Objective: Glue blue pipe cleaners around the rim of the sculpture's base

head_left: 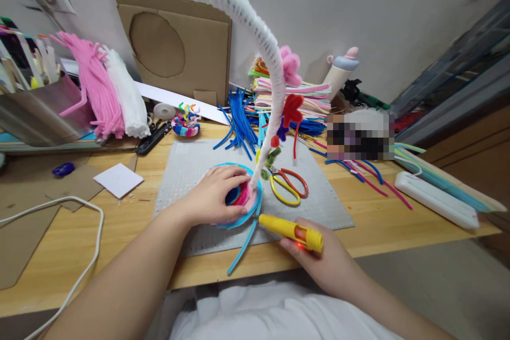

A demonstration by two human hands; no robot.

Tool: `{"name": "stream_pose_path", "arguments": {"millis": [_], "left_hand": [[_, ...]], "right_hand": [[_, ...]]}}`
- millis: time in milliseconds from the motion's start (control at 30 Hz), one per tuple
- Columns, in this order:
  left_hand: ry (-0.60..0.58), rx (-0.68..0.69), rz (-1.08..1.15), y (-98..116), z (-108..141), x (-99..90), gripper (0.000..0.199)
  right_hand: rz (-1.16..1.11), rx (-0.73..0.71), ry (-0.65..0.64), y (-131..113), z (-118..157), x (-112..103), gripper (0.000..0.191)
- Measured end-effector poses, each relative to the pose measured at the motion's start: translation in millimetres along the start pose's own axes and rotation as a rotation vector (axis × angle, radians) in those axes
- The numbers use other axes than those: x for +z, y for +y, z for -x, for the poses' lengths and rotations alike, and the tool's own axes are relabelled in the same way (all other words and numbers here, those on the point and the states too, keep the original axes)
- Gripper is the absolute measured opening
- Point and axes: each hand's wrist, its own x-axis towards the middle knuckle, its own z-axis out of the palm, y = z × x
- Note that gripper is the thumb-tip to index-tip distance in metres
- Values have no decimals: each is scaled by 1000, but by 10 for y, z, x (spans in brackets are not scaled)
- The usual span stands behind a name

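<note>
Two hands at work on a round fuzzy base

The left hand [219, 196] lies over the round base [245, 196], which sits on the grey mat [324, 210]. Its fingers rest close together on the far side, thumb apart on the near side, holding the base between them. The right hand [321, 260] wraps the yellow glue gun [279, 227]; thumb and palm close on its body, though I cannot tell how the hidden fingers sit. The gun's long axis runs across the view, nozzle pointing left and slightly away, at the base's right near rim. Whether the tip touches is too small to tell.

From that rim a light-blue strip [244, 247] slants left and toward the person, its free end past the mat's near edge, over the table [207, 273] near its front edge. A white stem [274, 74] rises at the base's right side, bowing left at its top.

Scissors [283, 172] lie just beyond the gun, limiting room there; open mat stretches right of them to its corner.
</note>
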Motion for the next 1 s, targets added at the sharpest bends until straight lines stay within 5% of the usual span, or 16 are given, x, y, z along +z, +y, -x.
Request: {"name": "stream_pose_path", "arguments": {"millis": [800, 1000], "left_hand": [[2, -1, 1, -11, 5, 12, 59], [10, 9, 10, -19, 1, 15, 58]], "right_hand": [[190, 53, 26, -90, -1, -65, 36], [267, -57, 39, -190, 4, -123, 31]]}}
